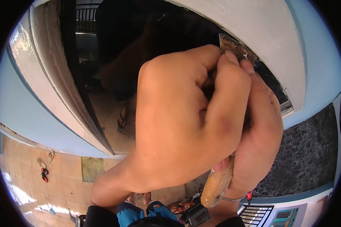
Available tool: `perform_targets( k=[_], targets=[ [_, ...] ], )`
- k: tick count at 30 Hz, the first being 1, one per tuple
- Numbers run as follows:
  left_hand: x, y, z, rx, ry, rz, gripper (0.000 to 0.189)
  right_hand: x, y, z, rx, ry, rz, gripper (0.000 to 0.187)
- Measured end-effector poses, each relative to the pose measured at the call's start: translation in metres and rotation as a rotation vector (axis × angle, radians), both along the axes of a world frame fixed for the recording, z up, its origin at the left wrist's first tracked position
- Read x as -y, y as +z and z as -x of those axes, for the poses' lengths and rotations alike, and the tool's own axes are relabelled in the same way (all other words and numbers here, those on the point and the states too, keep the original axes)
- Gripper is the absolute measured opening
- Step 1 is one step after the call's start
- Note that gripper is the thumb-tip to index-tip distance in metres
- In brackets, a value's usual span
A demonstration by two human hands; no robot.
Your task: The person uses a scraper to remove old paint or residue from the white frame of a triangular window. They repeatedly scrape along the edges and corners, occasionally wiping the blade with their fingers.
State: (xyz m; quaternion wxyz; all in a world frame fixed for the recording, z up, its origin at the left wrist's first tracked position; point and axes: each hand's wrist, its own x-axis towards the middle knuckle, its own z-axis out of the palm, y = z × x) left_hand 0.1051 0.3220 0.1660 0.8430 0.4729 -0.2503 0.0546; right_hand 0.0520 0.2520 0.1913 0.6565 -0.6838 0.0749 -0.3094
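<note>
A scraper or putty knife with a worn wooden handle [217,184] and a rusty, stained metal blade [236,48] is held in both hands, close to the camera. My right hand [258,124] wraps the handle from the right, a chain bracelet at its wrist. Over it from the left lies my left hand [187,113], its fingertips at the blade. The blade's far edge meets the inner edge of a white-painted frame [261,25] around a dark, reflective glass pane [119,34]. Most of the handle is hidden by the hands.
Another side of the white frame [48,62] curves down at the left beside a light blue wall [31,96]. Below are a tiled floor [65,176] with slippers [44,174], a dark open case [199,212] near my feet, and a black textured wall panel [304,159] at right.
</note>
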Motion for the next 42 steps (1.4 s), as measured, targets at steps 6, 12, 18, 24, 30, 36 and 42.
perform_targets(
  k=[6, 12, 18, 24, 30, 36, 42],
  targets=[
    [-0.008, 0.001, 0.002, -0.013, -0.034, 0.034, 0.028, -0.007, 0.011, 0.009, -0.014, 0.276, -0.254, 0.031],
    [0.005, 0.004, 0.008, -0.036, -0.017, 0.004, 0.029, 0.005, 0.009, 0.012, -0.014, 0.07, -0.141, 0.032],
    [-0.009, 0.001, 0.004, -0.072, 0.067, -0.034, 0.025, 0.0, 0.013, 0.002, -0.014, 0.375, -0.222, 0.032],
    [-0.012, 0.006, 0.009, -0.077, 0.053, -0.031, 0.025, -0.01, 0.005, 0.005, -0.005, 0.115, 0.057, 0.034],
    [0.006, -0.002, 0.011, -0.017, 0.041, -0.031, 0.03, 0.01, 0.003, 0.011, -0.05, 0.097, 0.116, 0.035],
    [-0.005, 0.0, 0.005, -0.02, 0.115, 0.116, 0.029, -0.006, 0.006, 0.005, -0.048, 0.031, 0.1, 0.031],
    [-0.027, -0.01, -0.019, 0.28, 0.356, -0.016, 0.019, 0.0, 0.015, -0.009, -0.027, 0.576, -0.083, 0.032]
  ],
)
